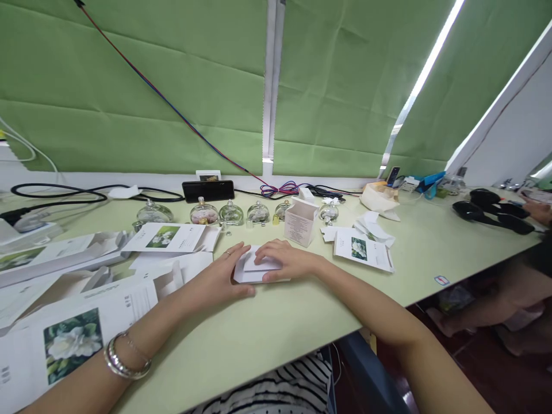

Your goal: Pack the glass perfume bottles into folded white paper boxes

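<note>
Between my hands a small white cardboard box (250, 276) lies on the table with a flap on its upper face. My left hand (224, 275) holds its left end, thumb at the near side and fingers at the far side. From the right, my right hand (290, 260) grips it with thumb and bent fingers over the top. Just behind stands an upright white carton (299, 226) with printed text and raised flaps. Round glass bottles stand in a row behind, among them a pink-tinted bottle (203, 214) and a greenish bottle (231, 214).
Flat printed cartons (116, 299) cover the left side. Another flower-printed carton (371, 250) lies right beside crumpled paper. A black phone (208, 191) leans at the back near coiled cables (284, 188). Black glossy objects (491, 211) and another person's hand (539, 211) are far right.
</note>
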`<state>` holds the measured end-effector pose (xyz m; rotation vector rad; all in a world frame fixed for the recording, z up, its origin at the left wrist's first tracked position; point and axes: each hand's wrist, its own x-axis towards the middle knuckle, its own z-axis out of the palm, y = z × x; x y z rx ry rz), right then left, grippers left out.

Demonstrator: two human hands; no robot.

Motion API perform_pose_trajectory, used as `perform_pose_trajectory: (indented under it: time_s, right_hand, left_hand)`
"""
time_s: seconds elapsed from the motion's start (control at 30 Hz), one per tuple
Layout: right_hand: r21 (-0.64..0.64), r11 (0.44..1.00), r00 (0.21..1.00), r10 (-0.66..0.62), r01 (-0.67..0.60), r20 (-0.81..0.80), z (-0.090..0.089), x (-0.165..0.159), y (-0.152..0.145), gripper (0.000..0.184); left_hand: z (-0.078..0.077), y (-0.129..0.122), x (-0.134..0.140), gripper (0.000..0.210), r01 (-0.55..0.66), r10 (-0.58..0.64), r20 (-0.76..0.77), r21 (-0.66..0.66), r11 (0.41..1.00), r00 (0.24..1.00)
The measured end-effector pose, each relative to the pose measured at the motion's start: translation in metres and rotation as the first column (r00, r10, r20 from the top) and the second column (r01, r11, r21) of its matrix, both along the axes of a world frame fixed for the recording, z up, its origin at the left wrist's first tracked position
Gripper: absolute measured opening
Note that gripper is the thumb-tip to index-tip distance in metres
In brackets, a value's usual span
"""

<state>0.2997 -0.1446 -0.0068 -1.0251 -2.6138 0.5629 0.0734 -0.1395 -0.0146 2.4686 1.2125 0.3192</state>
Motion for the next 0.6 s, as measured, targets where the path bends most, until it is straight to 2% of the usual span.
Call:
perform_pose_trajectory:
  time_s: [0.1,0.17,0.23,0.33,0.5,0.6]
  right_hand:
    - [0.012,0.990,0.990,-0.137,0.137,-0.027,0.003,0.006,0.002,0.064]
    - [-0.021,0.973,0.973,-0.230,0.230,0.030,0.003,0.011,0.005,0.079]
    - [-0.057,0.968,0.965,-0.238,0.246,0.111,0.001,0.014,0.007,0.085]
    - [-0.046,0.984,0.979,-0.165,0.172,0.122,-0.002,0.012,0.006,0.076]
    - [-0.036,0.999,0.999,-0.034,0.034,0.003,0.002,0.002,-0.001,0.057]
    - [-0.102,0.994,0.997,-0.052,0.047,-0.051,0.004,0.004,0.000,0.046]
  left_hand:
    - [-0.002,0.000,0.003,0.087,0.014,-0.013,-0.010,0.013,1.000,1.000]
    - [-0.003,0.000,0.005,0.085,-0.001,0.001,-0.030,0.013,1.000,1.000]
    - [-0.004,-0.001,0.005,0.086,-0.010,0.010,-0.041,0.000,1.000,0.999]
    - [-0.003,-0.003,0.005,0.089,0.010,-0.010,-0.026,-0.011,1.000,1.000]
    - [0.005,-0.008,0.005,0.082,0.081,-0.080,0.037,-0.027,0.996,0.996]
    - [0.009,-0.011,0.005,0.079,0.101,-0.100,0.031,-0.050,0.994,0.995]
